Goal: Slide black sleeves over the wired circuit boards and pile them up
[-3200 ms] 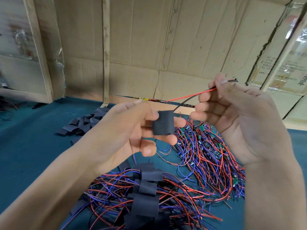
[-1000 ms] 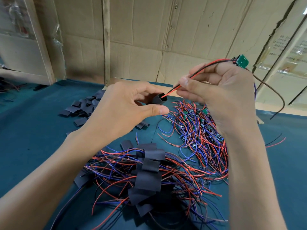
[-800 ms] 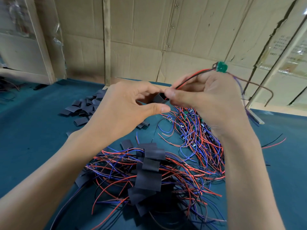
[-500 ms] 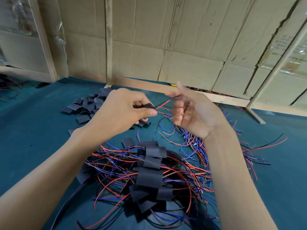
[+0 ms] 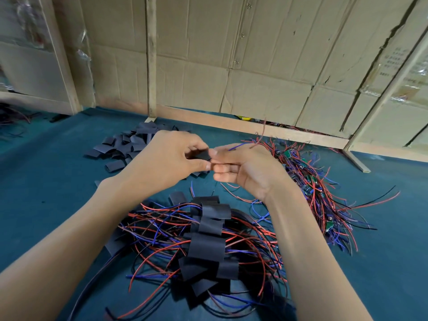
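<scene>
My left hand pinches a black sleeve between thumb and fingers above the green table. My right hand meets it from the right, fingers curled at the sleeve's opening; blue and red wires stick out behind that hand. The circuit board itself is hidden by my fingers. Below my hands lies a pile of sleeved boards with red, blue and black wires fanning out. A heap of bare wired boards lies to the right. Loose black sleeves are heaped at the back left.
The green cloth table ends at a wooden strip under a cardboard wall. A wooden post stands behind the sleeve heap. More wires lie at the far left edge.
My right hand has come down and in from the raised position, closing against the sleeve in my left hand. The green board that stood above my right hand is out of sight now.
</scene>
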